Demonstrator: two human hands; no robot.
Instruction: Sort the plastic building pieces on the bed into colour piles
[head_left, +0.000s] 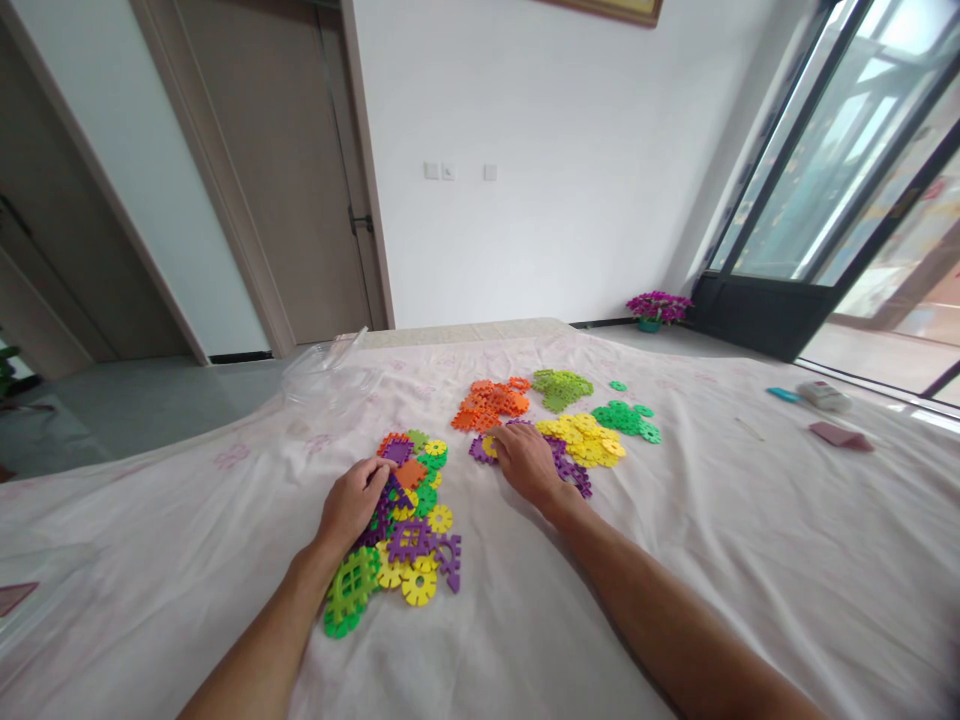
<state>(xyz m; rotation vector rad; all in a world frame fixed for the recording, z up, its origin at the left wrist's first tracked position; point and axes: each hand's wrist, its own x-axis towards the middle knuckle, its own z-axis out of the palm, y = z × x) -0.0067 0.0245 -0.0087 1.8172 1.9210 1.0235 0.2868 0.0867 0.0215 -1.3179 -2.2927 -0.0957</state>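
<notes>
My left hand (356, 503) rests at the left edge of a mixed heap of plastic building pieces, its fingers bent together over a purple piece; what they hold, if anything, is hidden. In that heap lie a purple window piece (410, 539), an orange square piece (411, 473), a green arched window piece (352, 582) and a yellow notched disc (418, 587). My right hand (529, 462) is over the purple pile (574, 474), fingers closed at a small yellow disc (490, 446) that they seem to pinch.
Sorted piles of orange (491, 402), light green (561, 388), yellow (583, 440) and dark green pieces (630, 420) lie beyond my right hand. A clear plastic bag (330, 372) is at the back left. A blue object (784, 395) and a white pack (823, 396) sit far right on the sheet.
</notes>
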